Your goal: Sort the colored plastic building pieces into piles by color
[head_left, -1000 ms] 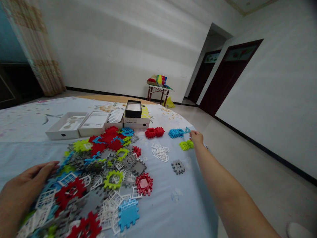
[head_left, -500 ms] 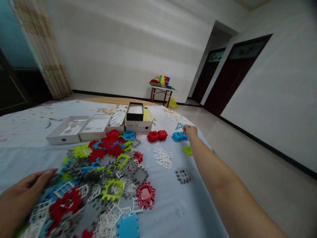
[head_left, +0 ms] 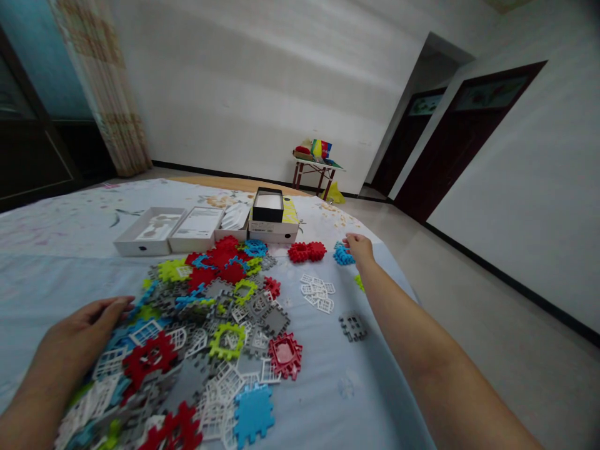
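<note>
My left hand (head_left: 87,334) is at the left edge of a heap of toothed plastic building pieces, its fingers closed on a blue piece (head_left: 144,300) tilted on edge. My right hand (head_left: 360,250) reaches far out to a small group of blue pieces (head_left: 343,255). Its fingers are pinched at a blue piece there, partly hidden by the hand. In the heap lie red pieces (head_left: 150,357), grey pieces (head_left: 275,320), a green frame piece (head_left: 227,341) and white lattice panels (head_left: 220,390).
Red pieces (head_left: 307,252), white panels (head_left: 317,292), a grey piece (head_left: 353,327) and a green piece (head_left: 359,282) lie sorted apart, right of the heap. Behind stand open white boxes (head_left: 152,244) and a black box (head_left: 268,212). The table's right edge drops to the floor.
My right hand has lowered the blue piece from beside the blue group down onto it. The view has turned slightly left. My left hand stays by the same blue piece.
</note>
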Available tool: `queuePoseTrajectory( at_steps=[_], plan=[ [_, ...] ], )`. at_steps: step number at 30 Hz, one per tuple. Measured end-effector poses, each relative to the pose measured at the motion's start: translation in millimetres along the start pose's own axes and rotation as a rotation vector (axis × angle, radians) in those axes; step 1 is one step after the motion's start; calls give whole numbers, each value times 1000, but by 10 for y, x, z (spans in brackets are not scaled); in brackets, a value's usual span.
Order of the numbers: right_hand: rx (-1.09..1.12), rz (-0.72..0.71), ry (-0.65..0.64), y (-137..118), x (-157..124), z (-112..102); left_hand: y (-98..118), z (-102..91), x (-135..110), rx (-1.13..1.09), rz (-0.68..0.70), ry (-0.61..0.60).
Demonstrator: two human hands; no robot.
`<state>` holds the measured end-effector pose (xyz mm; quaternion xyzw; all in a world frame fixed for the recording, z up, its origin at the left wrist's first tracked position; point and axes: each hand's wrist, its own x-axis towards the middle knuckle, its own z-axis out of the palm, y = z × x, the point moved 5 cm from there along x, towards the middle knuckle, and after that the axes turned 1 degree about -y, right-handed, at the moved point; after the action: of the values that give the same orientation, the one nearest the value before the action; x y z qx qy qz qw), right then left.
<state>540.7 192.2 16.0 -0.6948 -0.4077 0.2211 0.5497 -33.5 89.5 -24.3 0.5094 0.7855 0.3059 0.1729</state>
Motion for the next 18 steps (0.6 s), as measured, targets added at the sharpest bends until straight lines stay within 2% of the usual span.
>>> queuePoseTrajectory(
  at_steps=[2,4,8,10,12,15,18],
  plan=[
    [6,-42,-98,-103,-182,139,132,-41,-126,-37,-41,-72],
    [4,-80,-207,-185,-397,307,222,-74,-204,-77,-38,-83],
    [-29,-181,-446,-295,-906,659,226,-72,-208,-97,16,-61],
    [-112,-324,-586,-369,-1196,827,175,-47,-164,-82,22,-38],
    [-215,-470,-673,-438,-1473,958,117,-18,-113,-65,4,-10],
    [-347,-643,-754,-525,-1827,1107,67,22,-60,-54,-5,0],
    [-449,-783,-791,-587,-2063,1201,63,40,-55,-64,6,-15]
  ],
)
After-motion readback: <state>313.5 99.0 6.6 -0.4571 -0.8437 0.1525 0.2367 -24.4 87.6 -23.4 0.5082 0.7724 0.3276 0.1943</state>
